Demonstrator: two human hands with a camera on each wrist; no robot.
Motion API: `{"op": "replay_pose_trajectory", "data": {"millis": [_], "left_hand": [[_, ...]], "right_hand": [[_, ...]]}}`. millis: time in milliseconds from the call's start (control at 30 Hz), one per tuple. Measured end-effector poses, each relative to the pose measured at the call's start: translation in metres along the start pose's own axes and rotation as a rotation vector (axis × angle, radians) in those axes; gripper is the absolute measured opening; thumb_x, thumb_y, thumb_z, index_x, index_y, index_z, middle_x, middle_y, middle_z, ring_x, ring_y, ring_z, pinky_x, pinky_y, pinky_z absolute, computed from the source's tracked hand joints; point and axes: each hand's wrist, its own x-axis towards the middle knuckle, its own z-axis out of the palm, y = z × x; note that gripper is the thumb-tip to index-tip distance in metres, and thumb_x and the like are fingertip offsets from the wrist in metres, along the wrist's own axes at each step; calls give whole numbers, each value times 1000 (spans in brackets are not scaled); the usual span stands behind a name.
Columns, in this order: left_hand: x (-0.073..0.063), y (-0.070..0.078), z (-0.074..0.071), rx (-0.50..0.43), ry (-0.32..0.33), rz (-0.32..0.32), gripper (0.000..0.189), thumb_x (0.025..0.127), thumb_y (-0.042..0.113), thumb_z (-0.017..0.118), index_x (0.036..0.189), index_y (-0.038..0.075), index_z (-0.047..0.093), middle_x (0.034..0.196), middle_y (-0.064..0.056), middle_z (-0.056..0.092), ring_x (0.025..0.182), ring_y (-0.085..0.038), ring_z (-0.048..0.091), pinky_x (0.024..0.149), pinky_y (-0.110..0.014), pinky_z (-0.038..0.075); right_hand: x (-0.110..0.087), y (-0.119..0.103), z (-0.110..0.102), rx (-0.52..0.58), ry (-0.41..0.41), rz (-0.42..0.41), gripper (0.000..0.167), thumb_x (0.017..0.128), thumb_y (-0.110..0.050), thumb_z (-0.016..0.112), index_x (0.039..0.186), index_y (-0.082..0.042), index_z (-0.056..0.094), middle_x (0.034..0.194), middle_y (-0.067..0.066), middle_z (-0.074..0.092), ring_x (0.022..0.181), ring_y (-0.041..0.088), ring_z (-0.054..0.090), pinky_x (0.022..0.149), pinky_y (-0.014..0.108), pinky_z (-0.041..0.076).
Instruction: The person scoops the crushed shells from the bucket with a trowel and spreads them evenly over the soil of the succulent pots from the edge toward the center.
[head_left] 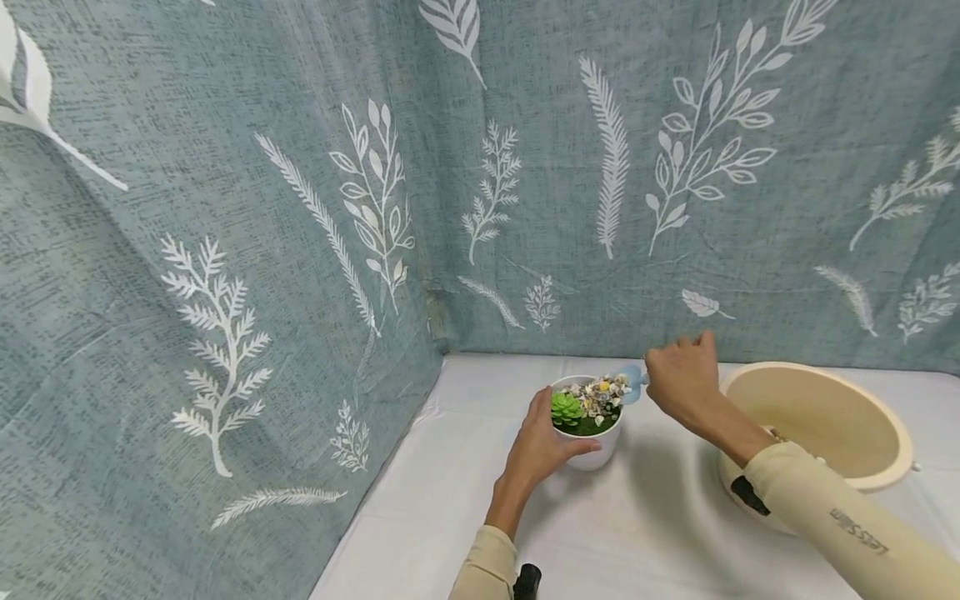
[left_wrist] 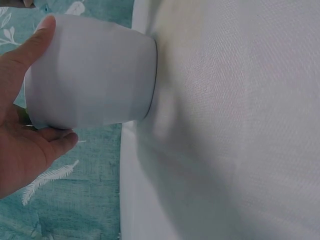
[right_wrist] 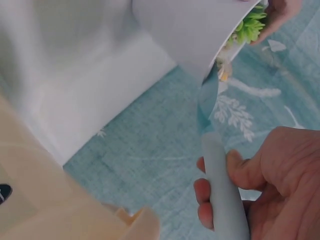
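A white pot (head_left: 594, 454) stands upright on the table. In it are a green succulent (head_left: 566, 408), dark green moss-like cover and a heap of small pale and yellow pebbles (head_left: 597, 395). My left hand (head_left: 537, 446) grips the pot by its left side, thumb across the front wall; the left wrist view shows fingers and thumb around the upper part of the pot. My right hand (head_left: 682, 379) holds a light blue trowel (right_wrist: 225, 195), fingers and thumb wrapped around its handle. The trowel's blade (head_left: 632, 385) reaches the right rim of the pot, beside the pebbles.
To the right stands a large beige tub (head_left: 896, 450), under and behind my right forearm. White cloth (head_left: 645, 533) covers the table. Blue-green curtains (head_left: 540, 208) with white leaf prints hang close along the back and left edges.
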Motion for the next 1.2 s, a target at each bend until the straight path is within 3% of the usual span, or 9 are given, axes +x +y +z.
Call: {"op": "replay_pose_trajectory", "data": {"millis": [233,633,1200], "left_hand": [[1,-2,-4,10,5,-25,120,76,55,90,166,8,27,170,-13,34,151,-38,46,118,-56,45],[0,-4,-2,-7,-2,-19,120,76,55,90,166,9,26,171,-13,33,151,-37,45,118,-57,45],[2,-2,3,0,-12,-22,120,78,57,88,167,9,23,172,-13,30,153,-38,42,119,-57,44]], "right_hand": [[0,-2,-1,-13,26,-2,31,76,-12,82,55,-15,59,60,11,63,65,32,58,77,51,37],[-2,-2,-3,-47,27,-2,25,76,-11,81,59,-13,63,62,12,64,68,33,59,77,52,38],[-2,-4,-2,-130,115,-48,26,77,-4,76,55,-10,64,58,13,59,68,33,58,78,51,38]]}}
